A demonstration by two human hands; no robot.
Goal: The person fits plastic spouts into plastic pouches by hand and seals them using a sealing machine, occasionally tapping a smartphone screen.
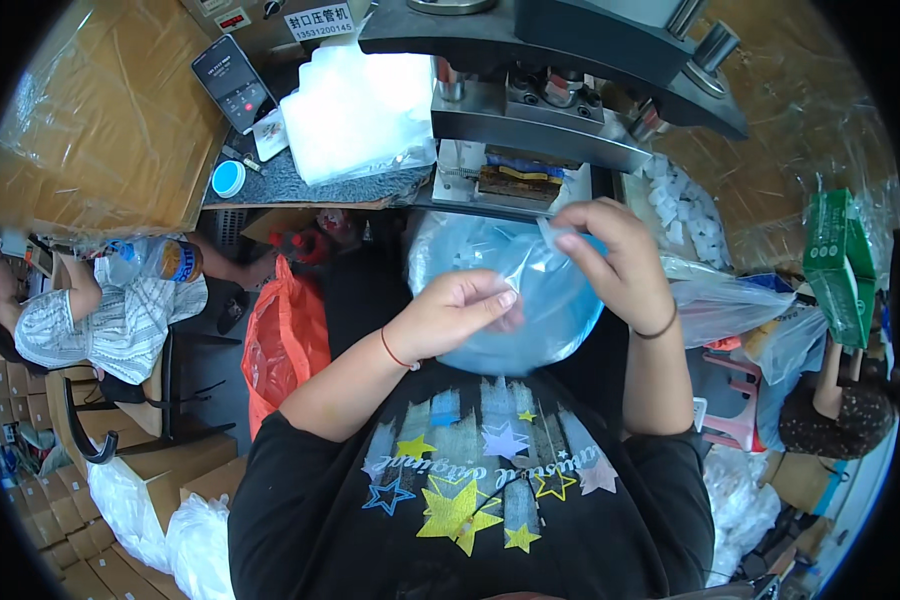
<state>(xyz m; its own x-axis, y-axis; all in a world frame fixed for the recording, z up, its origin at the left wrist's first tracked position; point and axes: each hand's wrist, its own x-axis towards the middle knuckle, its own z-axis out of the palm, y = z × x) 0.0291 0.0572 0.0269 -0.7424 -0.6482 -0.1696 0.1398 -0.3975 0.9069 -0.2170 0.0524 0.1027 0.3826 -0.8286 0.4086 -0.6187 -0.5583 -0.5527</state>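
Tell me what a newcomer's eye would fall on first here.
Probably the round, light-blue plastic container at the centre, with the left hand and right hand pinching a thin, clear plastic piece above it. The bright orange-red plastic bag to its left likely comes next. Toward the top, a glaring white, flat-layered stack also stands out, left of the dark metal machine.

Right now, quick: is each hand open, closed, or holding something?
Left hand: closed, pinching clear film.
Right hand: closed, pinching the same film by its upper end.
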